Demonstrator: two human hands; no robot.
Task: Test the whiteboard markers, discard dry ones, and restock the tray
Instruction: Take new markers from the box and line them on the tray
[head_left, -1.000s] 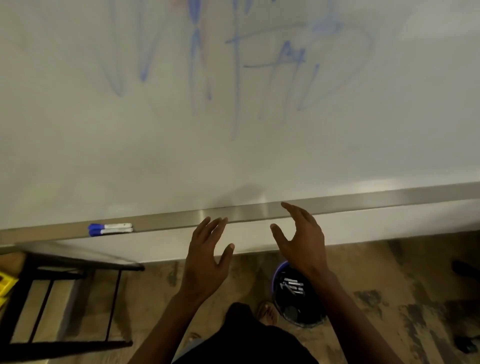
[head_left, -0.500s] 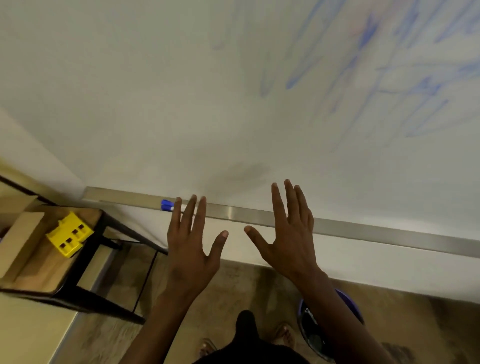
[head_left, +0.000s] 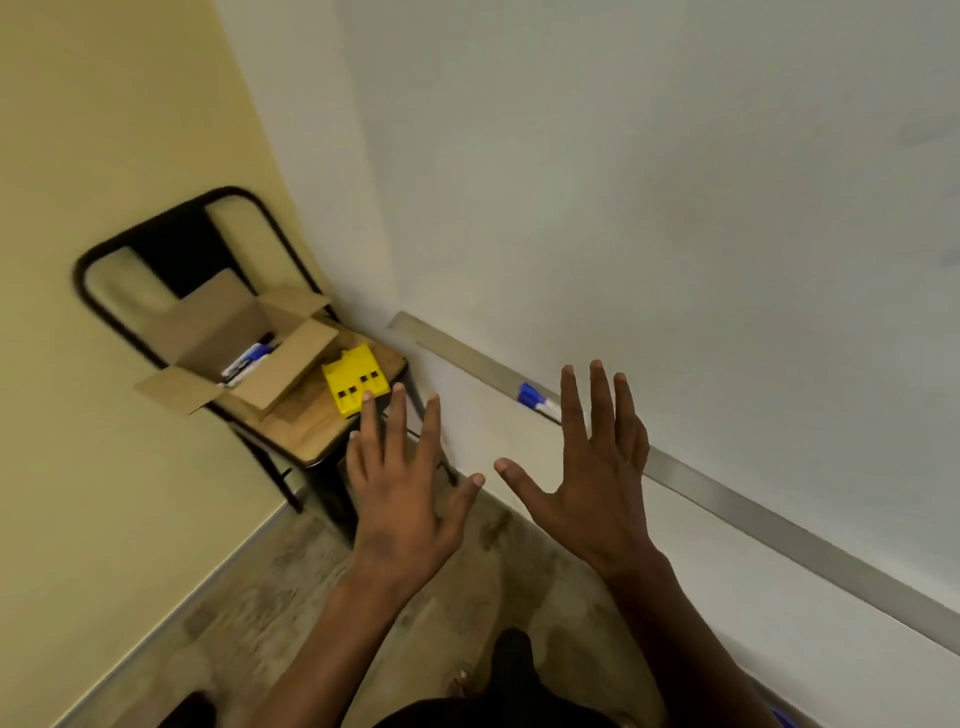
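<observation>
Your left hand (head_left: 402, 506) and right hand (head_left: 592, 488) are bare, forearms unsleeved. At six o'clock shows dark clothing (head_left: 498, 714) (garment unclear). No rings or watch show.

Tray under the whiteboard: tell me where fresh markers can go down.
The tray is bare from the right hand rightward, and from its left end to the blue-capped marker. The chair seat is crowded: an open cardboard box and a yellow block fill most of it.

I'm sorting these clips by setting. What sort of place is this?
Probably a classroom or meeting room: a wall-mounted whiteboard with a metal tray holding a marker, beside a chair carrying a cardboard box of markers.
</observation>
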